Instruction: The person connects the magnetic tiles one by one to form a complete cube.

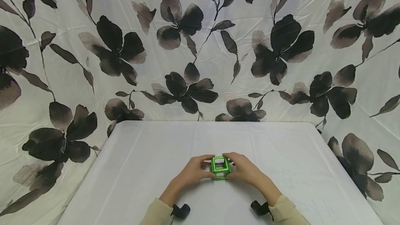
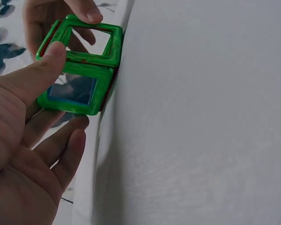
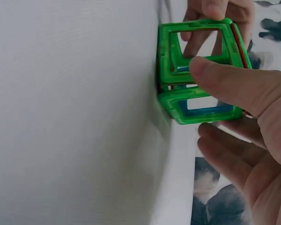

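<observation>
A small hollow cube (image 1: 220,171) of magnetic tile frames sits at the middle of the white table, between the two hands. Its frames are mostly green; red edges show in the left wrist view and a blue inner edge in the right wrist view. The left hand (image 1: 193,170) holds the cube from the left, its thumb (image 2: 55,52) pressed on a green frame. From the other side the right hand (image 1: 245,169) grips it, thumb (image 3: 203,69) on the near frame. Some fingertips are hidden behind the cube.
The white table (image 1: 140,152) extends around the hands on all sides. Behind it hangs a white cloth (image 1: 228,65) printed with dark flowers. Black devices, one at the left wrist (image 1: 181,211) and one at the right wrist (image 1: 260,208), jut inward near the sleeves.
</observation>
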`<state>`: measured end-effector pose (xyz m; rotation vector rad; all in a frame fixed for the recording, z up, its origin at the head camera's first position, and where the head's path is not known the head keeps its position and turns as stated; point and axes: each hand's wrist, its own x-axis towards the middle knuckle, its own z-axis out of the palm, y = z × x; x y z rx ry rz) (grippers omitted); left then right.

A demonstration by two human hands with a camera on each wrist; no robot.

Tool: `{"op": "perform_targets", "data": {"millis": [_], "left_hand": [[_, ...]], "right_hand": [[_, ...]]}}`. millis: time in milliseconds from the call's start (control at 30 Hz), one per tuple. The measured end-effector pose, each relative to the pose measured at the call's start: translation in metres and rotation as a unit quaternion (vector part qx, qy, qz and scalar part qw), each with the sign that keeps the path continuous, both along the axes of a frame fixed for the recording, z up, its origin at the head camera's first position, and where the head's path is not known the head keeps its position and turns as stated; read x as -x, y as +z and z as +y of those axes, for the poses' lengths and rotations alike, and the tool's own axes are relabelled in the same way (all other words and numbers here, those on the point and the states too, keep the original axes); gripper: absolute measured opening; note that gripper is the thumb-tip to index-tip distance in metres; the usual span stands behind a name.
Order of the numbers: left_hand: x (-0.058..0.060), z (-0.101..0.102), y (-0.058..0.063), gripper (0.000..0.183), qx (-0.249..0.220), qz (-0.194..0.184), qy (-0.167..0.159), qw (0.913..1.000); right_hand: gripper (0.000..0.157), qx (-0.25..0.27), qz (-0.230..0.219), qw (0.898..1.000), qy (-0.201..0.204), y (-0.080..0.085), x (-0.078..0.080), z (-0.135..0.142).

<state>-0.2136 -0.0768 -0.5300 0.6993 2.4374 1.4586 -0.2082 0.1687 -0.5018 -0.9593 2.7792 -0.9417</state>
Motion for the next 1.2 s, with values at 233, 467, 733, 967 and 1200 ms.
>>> {"op": "perform_targets", "data": {"millis": [233,467,733,967,1200], "left_hand": [[0.004,0.005,-0.004,0.076,-0.01,-0.01,-0.003,0.9999],[0.007,0.011,-0.009,0.074,-0.015,-0.021,-0.007,0.9996],[0.002,0.007,-0.016,0.078,-0.023,-0.037,-0.009,0.999],[0.001,-0.006,-0.01,0.072,-0.001,-0.03,0.0,0.9996],[0.005,-0.002,-0.002,0.07,0.021,-0.027,-0.008,0.9994]], "right_hand": [[0.079,-0.005,0.012,1.0,0.009,-0.003,0.004,0.006],[0.071,0.03,-0.013,0.999,0.025,-0.009,0.014,0.015],[0.081,0.074,-0.091,0.993,0.015,-0.019,0.004,0.01],[0.069,0.116,-0.123,0.986,-0.005,-0.015,0.003,-0.004],[0.063,0.122,-0.135,0.983,-0.003,-0.012,0.009,0.0]]}}
